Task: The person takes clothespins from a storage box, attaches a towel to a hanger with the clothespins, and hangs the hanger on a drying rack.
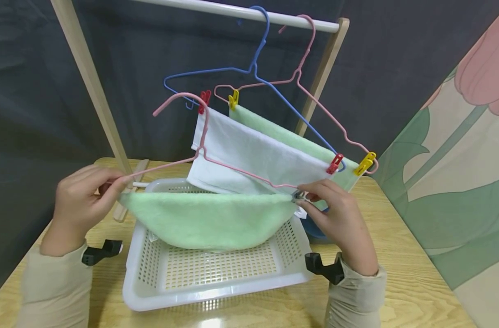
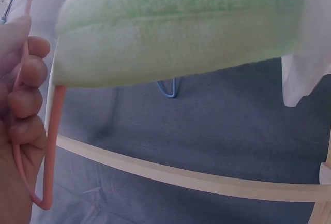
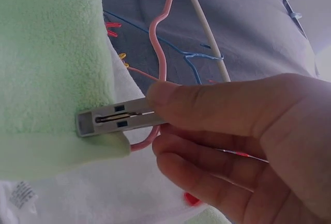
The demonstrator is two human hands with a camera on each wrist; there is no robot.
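A light green towel (image 1: pixel 212 221) hangs along the bottom bar of a pink hanger (image 1: pixel 206 127), which is held off the rack above a basket. My left hand (image 1: pixel 83 198) grips the hanger's left end, fingers curled round the pink bar in the left wrist view, beside the towel's corner. At the other end, my right hand (image 1: pixel 335 212) pinches a grey clothespin (image 3: pixel 111 118) between thumb and fingers. The pin's jaws lie over the towel's edge at the right corner, by the hanger's bend. My fingers partly cover the pin's handle end.
A white perforated basket (image 1: pixel 216 294) stands on the wooden table below. Behind, a blue hanger (image 1: pixel 259 48) with a white towel (image 1: pixel 249 150) and another pink hanger (image 1: pixel 308 45) with a green towel hang from the rack's white rod (image 1: pixel 216 7). Red and yellow clothespins hold those towels.
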